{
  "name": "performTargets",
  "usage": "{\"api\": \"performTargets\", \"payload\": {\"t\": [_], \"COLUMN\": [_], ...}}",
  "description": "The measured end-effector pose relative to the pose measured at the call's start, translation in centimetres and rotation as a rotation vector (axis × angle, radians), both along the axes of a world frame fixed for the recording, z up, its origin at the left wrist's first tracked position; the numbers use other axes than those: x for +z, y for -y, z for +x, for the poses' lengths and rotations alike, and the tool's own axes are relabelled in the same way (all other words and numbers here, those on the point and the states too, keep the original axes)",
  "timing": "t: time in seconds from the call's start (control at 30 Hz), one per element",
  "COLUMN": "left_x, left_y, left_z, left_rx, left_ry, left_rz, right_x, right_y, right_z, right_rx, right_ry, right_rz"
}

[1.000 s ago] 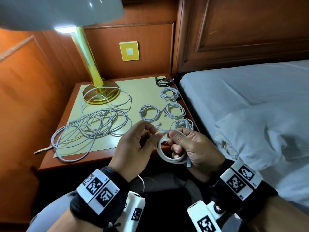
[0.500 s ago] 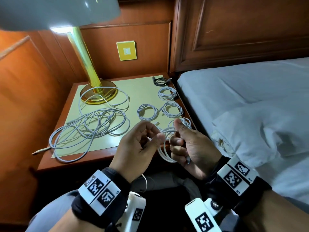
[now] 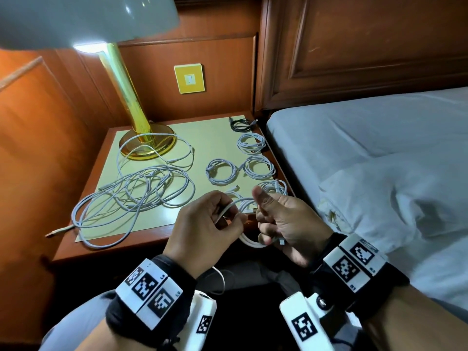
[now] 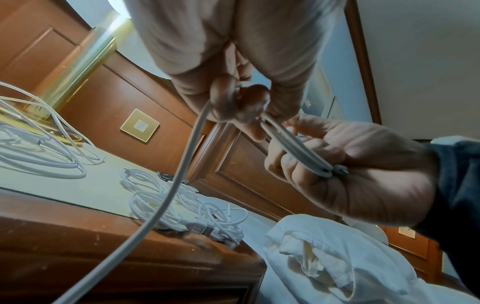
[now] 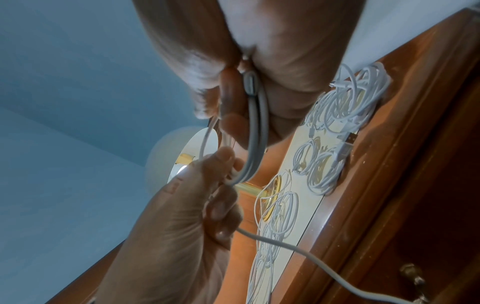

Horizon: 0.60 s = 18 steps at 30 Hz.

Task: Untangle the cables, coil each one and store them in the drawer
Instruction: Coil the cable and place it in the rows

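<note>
White cable in the grip: a partly wound white cable (image 3: pixel 249 240) runs between both hands, in front of the desk's near edge.
Right grip: the right hand (image 3: pixel 283 221) has its fingers curled round several loops of the cable, thumb raised; a connector end sticks out by the palm (image 4: pixel 340 170).
Left grip: the left hand (image 3: pixel 202 231) pinches the cable between thumb and fingertips (image 4: pixel 226 96), just beside the right hand.
Free tail: from the left hand's pinch a single strand (image 4: pixel 179 179) hangs down towards the lap.
Cable relative to grip: the loops bridge the narrow gap between the two hands, sagging just below them.
Nearest coils: one wound white coil (image 3: pixel 274 187) lies on the desk right behind the right thumb, at the desk's near right corner.
Other coils: three more white coils (image 3: pixel 258 167) and a dark coil (image 3: pixel 241 124) lie along the right side of the desk, apart from one another.
Tangle: a loose tangle of white cables (image 3: pixel 134 196) spreads over the left half of the desk (image 3: pixel 152 231), one plug reaching past its left edge.
Lamp: a brass lamp (image 3: pixel 131 107) stands at the back left, with a cable looped over its base.
Bed: a bed (image 3: pixel 379 153) with white linen is just right of the desk.
</note>
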<state>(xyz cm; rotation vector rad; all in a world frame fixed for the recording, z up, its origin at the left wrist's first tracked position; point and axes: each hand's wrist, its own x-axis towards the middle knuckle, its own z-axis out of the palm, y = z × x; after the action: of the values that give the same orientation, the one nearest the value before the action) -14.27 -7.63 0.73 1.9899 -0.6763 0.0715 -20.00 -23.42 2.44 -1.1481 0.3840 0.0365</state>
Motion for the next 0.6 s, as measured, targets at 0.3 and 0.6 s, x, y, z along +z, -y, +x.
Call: {"api": "performTargets", "payload": {"t": [0.3,0.6], "left_x": [1.9,0.8], "left_y": [-1.9,-0.4], "left_z": [1.3,0.6], "left_rx": [-0.21,0.004], "left_ry": [-0.356,-0.386], "left_rz": [-0.283,-0.433], "right_x": [1.8,1.5], "right_y": [2.0,0.2], "right_z": [-0.4,-0.4], "right_rx": [0.113,0.092], "right_ry": [-0.047,0.091], "right_rz": [0.231,0.302]}}
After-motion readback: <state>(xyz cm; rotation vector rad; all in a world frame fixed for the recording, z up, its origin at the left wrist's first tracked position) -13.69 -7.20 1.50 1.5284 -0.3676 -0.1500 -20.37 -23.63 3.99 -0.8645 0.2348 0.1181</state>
